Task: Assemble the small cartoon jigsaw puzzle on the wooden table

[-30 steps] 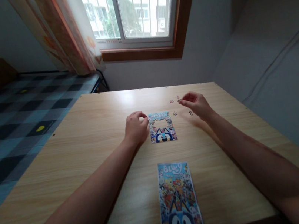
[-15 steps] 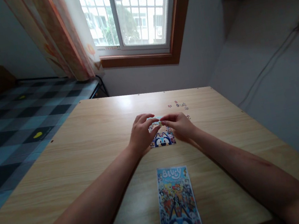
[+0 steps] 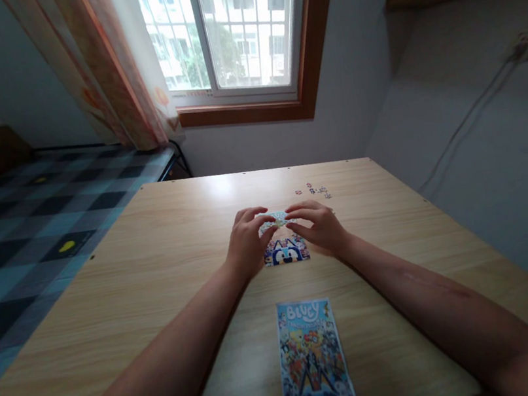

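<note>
A partly assembled jigsaw puzzle (image 3: 286, 253) lies flat on the wooden table, with a blue cartoon dog's face along its near edge. Over its left side is my left hand (image 3: 246, 240), thumb and index finger apart at the puzzle's upper middle. My right hand (image 3: 318, 226) faces it from the right, its thumb and fingers also parted. Between the two sets of fingertips shows a small pale yellow-green puzzle piece (image 3: 279, 223); whether a fingertip touches it is too small to tell. My hands cover both sides of the puzzle.
Several loose puzzle pieces (image 3: 320, 190) lie beyond my right hand. A Bluey picture sheet or box (image 3: 312, 356) lies near me on the table (image 3: 177, 250). A checked bed (image 3: 63, 215) stands at the left, a window (image 3: 243, 29) ahead, and a cable (image 3: 460, 119) runs along the right wall.
My right thumb and index finger have parted from their pinch on the small piece. My left hand stays almost in place. The view has tilted slightly.
</note>
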Demonstrator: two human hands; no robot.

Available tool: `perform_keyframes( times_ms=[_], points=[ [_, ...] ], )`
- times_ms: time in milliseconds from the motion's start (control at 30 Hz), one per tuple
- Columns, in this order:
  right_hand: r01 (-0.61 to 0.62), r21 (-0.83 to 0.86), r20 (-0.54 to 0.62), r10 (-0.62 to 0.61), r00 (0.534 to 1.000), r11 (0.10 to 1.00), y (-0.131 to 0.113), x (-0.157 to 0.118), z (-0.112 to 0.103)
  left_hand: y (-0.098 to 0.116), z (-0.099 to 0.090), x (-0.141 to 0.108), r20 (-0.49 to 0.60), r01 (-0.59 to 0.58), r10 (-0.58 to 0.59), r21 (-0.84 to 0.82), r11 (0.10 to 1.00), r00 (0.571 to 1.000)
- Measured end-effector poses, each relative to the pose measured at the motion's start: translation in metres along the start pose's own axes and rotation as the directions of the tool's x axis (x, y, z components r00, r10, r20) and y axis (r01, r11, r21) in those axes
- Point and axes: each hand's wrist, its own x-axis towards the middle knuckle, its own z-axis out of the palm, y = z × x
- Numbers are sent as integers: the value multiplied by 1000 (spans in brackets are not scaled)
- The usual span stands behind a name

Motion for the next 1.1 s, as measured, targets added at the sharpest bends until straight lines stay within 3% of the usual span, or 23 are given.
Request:
perform_keyframes(
  times_ms=[200,333,567,700,800,867,1100],
  points=[
    [62,-68,74,-57,996,996,0,-1,6,0,-1,0,37,-3,4,-20,1000,999],
    [59,-87,62,-54,997,994,-2,-2,8,1,-1,1,45,-19,19,-15,1000,999],
    [-45,-38,128,49,991,998,-4,-2,8,2,-3,1,58,-7,9,-37,999,998],
    [-91,-70,109,98,989,993,-4,-3,6,-6,-1,1,-37,149,-147,30,988,988],
    [-94,-92,104,103,989,991,-4,-3,6,-14,1,0,-94,378,-367,155,913,926],
    [-86,-107,126,99,987,991,-4,-2,8,-16,2,0,-92,460,-452,219,860,887],
    [51,-197,322,15,947,979,4,19,15,-6,0,1,21,487,-519,318,814,854]
  ],
)
